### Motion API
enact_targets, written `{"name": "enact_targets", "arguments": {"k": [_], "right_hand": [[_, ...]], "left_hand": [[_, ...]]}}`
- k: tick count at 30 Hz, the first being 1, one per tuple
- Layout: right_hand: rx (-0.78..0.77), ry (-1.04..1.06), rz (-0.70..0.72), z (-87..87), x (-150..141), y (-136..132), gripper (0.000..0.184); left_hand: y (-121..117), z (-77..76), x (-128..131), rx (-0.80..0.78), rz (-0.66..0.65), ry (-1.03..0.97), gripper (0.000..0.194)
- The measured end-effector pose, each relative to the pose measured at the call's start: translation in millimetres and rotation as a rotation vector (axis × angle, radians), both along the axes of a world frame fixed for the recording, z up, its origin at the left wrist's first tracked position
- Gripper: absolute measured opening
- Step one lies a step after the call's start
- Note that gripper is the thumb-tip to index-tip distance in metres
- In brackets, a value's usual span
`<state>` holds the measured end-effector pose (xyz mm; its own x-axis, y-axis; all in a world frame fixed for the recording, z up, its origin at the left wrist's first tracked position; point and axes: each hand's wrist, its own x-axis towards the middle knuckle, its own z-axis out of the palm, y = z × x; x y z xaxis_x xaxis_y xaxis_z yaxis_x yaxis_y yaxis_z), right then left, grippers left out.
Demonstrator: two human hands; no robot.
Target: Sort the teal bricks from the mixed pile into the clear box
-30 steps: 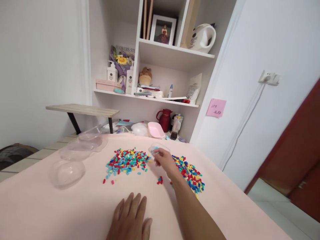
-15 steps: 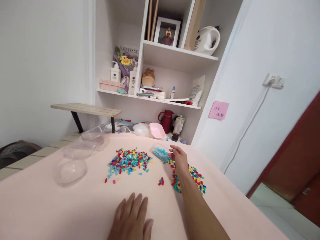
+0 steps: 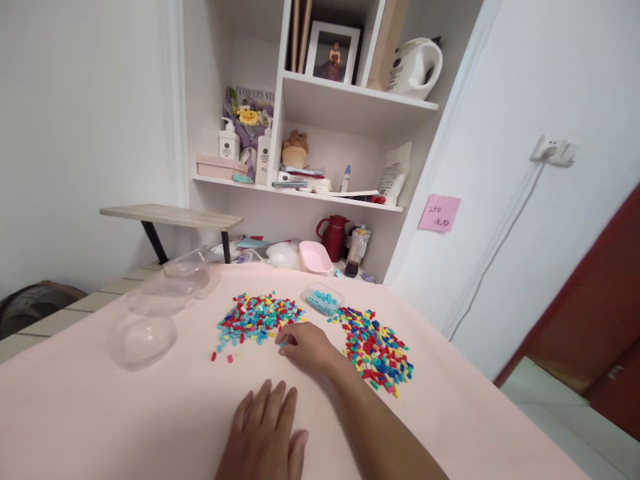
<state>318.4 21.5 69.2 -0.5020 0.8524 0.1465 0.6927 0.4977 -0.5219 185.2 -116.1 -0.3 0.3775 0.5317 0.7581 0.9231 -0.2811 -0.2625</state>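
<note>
left hand (image 3: 265, 433): bare, four long fingers, one thumb | right hand (image 3: 305, 343): bare, thin wrist (image 3: 336, 365) | right arm (image 3: 375, 413): bare, gets wider toward 5 o'clock

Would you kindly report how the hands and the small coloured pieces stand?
Left hand flat on pink tabletop. Right hand at near edge of left pile, grip unclear. Light-blue pieces in clear tub. Right pile beside right forearm.
</note>
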Motion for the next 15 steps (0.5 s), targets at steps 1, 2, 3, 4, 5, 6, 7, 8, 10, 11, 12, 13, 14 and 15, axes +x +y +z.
{"name": "enact_targets", "arguments": {"k": [1,2,3,4,5,6,7,8,10,11,12,13,14,15], "right_hand": [[0.001,0.013,-0.008,-0.3,-0.8,-0.7,0.013],[-0.001,0.03,-0.013,-0.7,-1.3,-0.8,0.01],[-0.002,0.051,-0.019,-1.2,-1.4,-0.3,0.009],[-0.004,0.078,-0.03,-1.5,-0.9,1.1,0.008],[-0.003,0.114,-0.05,-1.4,0.4,3.5,0.008],[0.002,0.158,-0.084,-0.9,2.8,6.9,0.008],[0.014,0.209,-0.131,0.2,6.4,11.1,0.009],[0.034,0.267,-0.191,1.8,11.3,16.2,0.011],[0.092,0.391,-0.323,6.0,24.2,27.2,0.023],[0.126,0.449,-0.38,8.1,31.8,32.5,0.028],[0.156,0.502,-0.425,10.0,39.5,37.4,0.032],[0.179,0.55,-0.458,11.3,47.0,41.4,0.037],[0.192,0.594,-0.482,12.1,53.9,44.5,0.04],[0.198,0.629,-0.496,12.4,59.6,46.5,0.043]], "left_hand": [[0.6,-0.3,-0.5,0.001,-0.001,0.003,0.036],[1.5,-0.9,-1.4,0.005,-0.002,0.005,0.035],[2.6,-1.9,-2.6,0.008,-0.003,0.009,0.035],[3.9,-3.2,-4.0,0.014,-0.008,0.018,0.035],[5.2,-4.9,-5.7,0.021,-0.015,0.029,0.036],[6.4,-6.7,-7.3,0.029,-0.022,0.041,0.036],[7.3,-8.5,-8.8,0.036,-0.028,0.051,0.037],[8.0,-10.2,-9.9,0.04,-0.034,0.059,0.037],[8.2,-12.2,-10.5,0.049,-0.04,0.059,0.036],[7.8,-12.4,-10.1,0.052,-0.041,0.05,0.036],[7.4,-12.0,-9.2,0.055,-0.039,0.037,0.035],[6.9,-11.2,-8.2,0.057,-0.04,0.024,0.034],[6.5,-10.2,-7.1,0.056,-0.041,0.015,0.034],[6.2,-9.2,-6.1,0.053,-0.043,0.007,0.034]]}}
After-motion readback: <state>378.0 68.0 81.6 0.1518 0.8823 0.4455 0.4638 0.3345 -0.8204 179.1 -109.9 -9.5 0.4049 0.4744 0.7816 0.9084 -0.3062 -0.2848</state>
